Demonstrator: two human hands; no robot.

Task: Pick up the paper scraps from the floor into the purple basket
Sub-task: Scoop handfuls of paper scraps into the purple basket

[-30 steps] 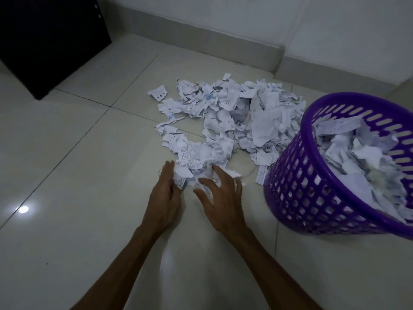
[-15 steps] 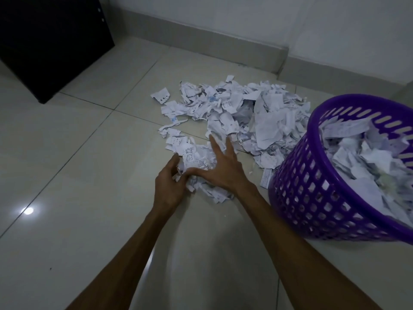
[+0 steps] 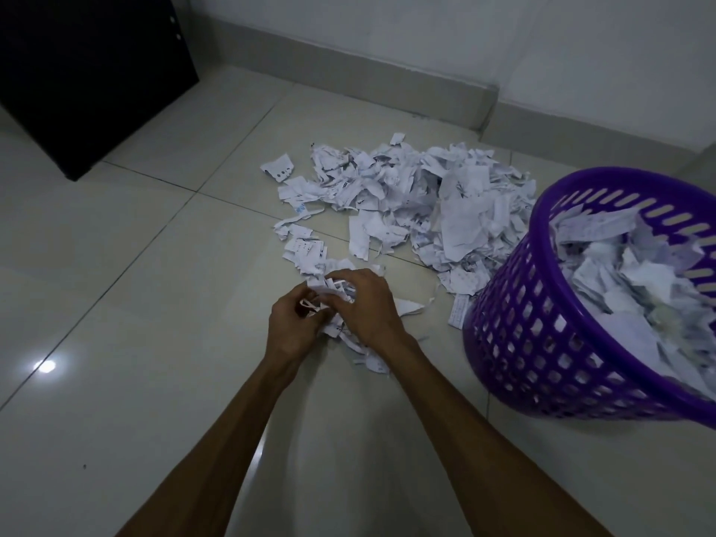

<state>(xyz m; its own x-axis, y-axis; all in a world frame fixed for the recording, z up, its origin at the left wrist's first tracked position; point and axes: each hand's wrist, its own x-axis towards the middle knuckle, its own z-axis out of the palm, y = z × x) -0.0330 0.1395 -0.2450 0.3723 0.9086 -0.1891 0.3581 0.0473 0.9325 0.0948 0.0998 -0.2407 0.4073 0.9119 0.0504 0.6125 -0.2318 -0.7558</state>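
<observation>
The room is dim, with a cool bluish cast. A small bright spot of glare (image 3: 46,367) sits on the glossy floor tiles (image 3: 135,265) towards the left edge, mirroring a lamp overhead. Soft shadows fall beneath the forearms at the near edge. The black cabinet (image 3: 89,71) loses all detail. Wide-angle bending curves the skirting (image 3: 348,83) and stretches the purple basket (image 3: 561,335); detail is slightly soft throughout.

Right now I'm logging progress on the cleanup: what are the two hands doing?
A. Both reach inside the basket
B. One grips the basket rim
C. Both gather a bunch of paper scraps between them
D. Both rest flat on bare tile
C: the left hand and right hand curl around a bunch of paper scraps on the floor, left of the purple basket.
</observation>
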